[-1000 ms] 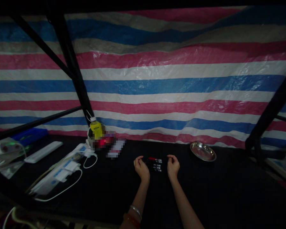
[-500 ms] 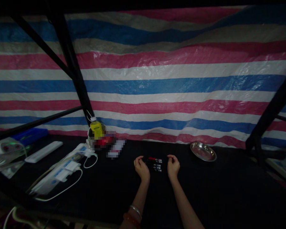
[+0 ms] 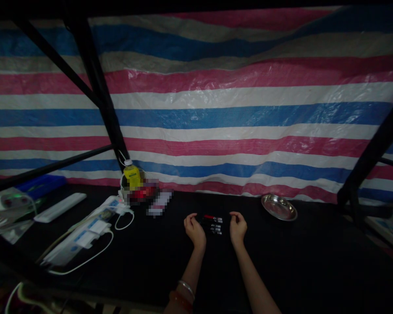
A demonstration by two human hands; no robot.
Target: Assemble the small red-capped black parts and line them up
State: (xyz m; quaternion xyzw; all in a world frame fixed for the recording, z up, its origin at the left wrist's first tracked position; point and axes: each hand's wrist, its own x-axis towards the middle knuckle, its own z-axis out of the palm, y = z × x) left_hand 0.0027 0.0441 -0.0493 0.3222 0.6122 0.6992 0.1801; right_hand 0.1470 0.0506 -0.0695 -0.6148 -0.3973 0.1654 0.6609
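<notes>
From my end basically nothing's changed over the last second: my left hand (image 3: pixel 195 232) and right hand (image 3: pixel 238 228) stay loosely curled, gripping nothing I can see, with the red pen-like stick (image 3: pixel 210 217) and black ones (image 3: pixel 217 226) lying unhandled between them.
</notes>
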